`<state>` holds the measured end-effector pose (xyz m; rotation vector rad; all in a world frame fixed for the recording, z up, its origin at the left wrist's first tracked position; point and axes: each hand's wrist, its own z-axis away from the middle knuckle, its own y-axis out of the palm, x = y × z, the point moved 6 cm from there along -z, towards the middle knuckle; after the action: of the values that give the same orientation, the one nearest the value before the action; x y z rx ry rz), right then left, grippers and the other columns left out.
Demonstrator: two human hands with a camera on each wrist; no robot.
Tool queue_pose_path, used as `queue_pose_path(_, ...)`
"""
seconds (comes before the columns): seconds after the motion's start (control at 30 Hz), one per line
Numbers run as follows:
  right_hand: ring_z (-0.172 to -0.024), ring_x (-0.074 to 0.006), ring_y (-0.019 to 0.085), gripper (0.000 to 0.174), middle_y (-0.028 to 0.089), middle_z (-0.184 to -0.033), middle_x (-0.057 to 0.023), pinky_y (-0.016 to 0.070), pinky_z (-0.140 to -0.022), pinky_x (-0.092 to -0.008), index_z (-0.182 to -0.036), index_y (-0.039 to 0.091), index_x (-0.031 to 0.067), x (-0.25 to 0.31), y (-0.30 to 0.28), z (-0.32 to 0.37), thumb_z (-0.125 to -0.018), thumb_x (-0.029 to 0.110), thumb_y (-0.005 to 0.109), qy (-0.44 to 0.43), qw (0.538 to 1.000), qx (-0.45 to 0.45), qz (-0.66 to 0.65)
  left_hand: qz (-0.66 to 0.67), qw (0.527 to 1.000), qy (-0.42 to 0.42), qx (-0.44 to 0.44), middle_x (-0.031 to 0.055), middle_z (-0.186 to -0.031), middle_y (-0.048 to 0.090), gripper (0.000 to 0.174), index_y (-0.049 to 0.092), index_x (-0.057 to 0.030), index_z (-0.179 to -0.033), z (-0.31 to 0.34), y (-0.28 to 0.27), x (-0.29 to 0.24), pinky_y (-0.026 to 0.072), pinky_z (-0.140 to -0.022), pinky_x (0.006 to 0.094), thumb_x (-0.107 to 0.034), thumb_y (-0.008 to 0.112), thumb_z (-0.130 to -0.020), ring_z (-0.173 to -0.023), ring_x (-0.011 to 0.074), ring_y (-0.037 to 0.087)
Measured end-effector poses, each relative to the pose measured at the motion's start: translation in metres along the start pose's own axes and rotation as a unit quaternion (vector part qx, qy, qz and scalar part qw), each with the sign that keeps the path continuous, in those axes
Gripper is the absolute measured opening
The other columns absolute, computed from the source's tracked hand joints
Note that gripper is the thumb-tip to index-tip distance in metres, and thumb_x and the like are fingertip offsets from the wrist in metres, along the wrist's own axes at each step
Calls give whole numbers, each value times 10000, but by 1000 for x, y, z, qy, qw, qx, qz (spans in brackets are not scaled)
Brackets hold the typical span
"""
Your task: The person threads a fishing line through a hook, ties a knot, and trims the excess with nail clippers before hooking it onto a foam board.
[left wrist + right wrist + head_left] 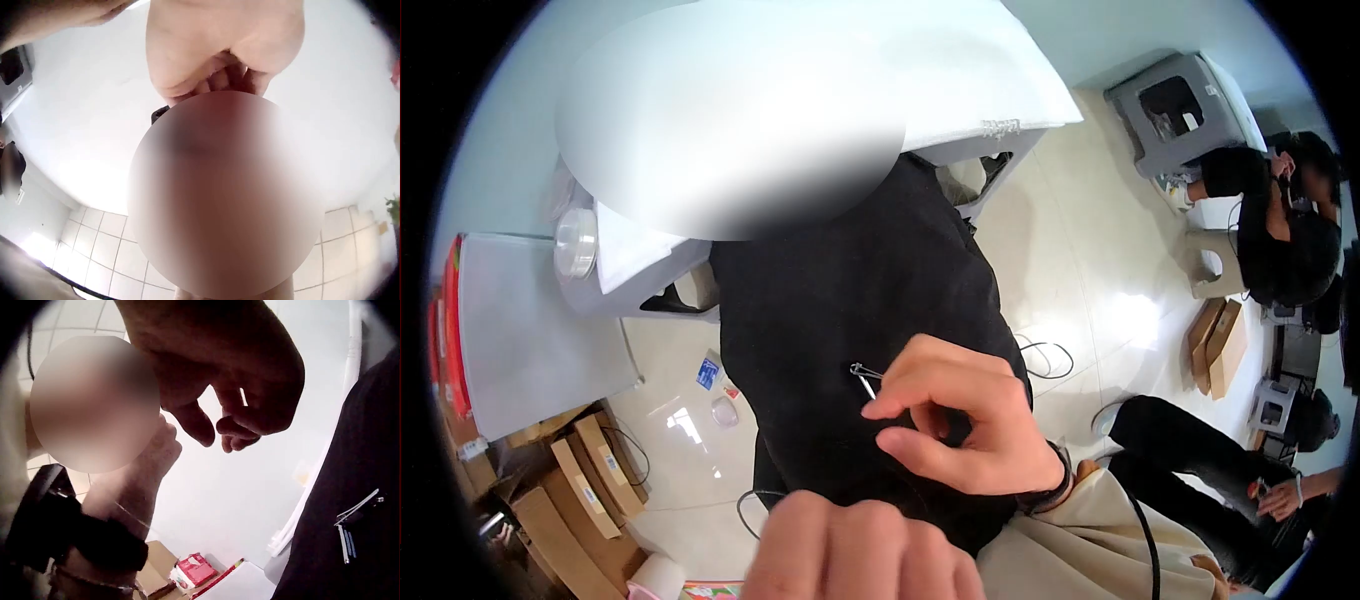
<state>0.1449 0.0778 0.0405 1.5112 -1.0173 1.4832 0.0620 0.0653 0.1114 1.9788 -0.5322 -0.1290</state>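
Note:
A metal nail clipper point(347, 526) with its lever swung out lies on the black cloth point(850, 270) over the person's lap. In the head view its silver body shows just beyond the right fingertips. My right hand point(960, 415) hovers over the cloth with loosely bent fingers and thumb apart from the index finger. The right wrist view shows this hand point(231, 381) well away from the clipper, nothing between finger and thumb. My left hand point(855, 550) is raised close to the head camera, knuckles up. Its fingers point(219, 81) curl inward, partly hidden by the blurred patch.
A white-topped table point(980, 60) stands ahead, with a clear round container point(576, 243) at its left corner. Cardboard boxes point(590, 480) are at lower left. Small packets point(708, 373) lie on the tiled floor. Two other people sit to the right, near a grey stool point(1212, 262).

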Motion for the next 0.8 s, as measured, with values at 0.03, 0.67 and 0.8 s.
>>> queue_pose_path(0.03,-510,-89,444,167,533,-775,-70,343,-448,-202,-861,602,-3,5,-2,0,-697,-19,624,-26,1000,6,-11,-10,1000,13,20,30,-583,563,80,627,-119,-699,-3,-1,-3,303,-427,226,-139,641,-776,-482,122,523)
queue_pose_path(0.67,-321,-106,366,273,432,-468,-47,223,-289,-227,-587,535,-22,52,-1,-1,-808,123,601,-458,846,-26,-270,-628,767,123,-47,133,-758,577,96,549,-32,-828,16,-48,-47,455,-585,305,-127,543,-816,-680,238,541)
queue_pose_path(0.8,-315,-109,319,293,395,-456,-40,191,-294,-238,-567,528,-29,59,-12,4,-804,123,609,-418,871,5,-259,-922,226,-120,-292,124,-912,604,202,598,-10,-969,38,-41,-115,418,-751,273,-19,570,-770,-878,223,567)
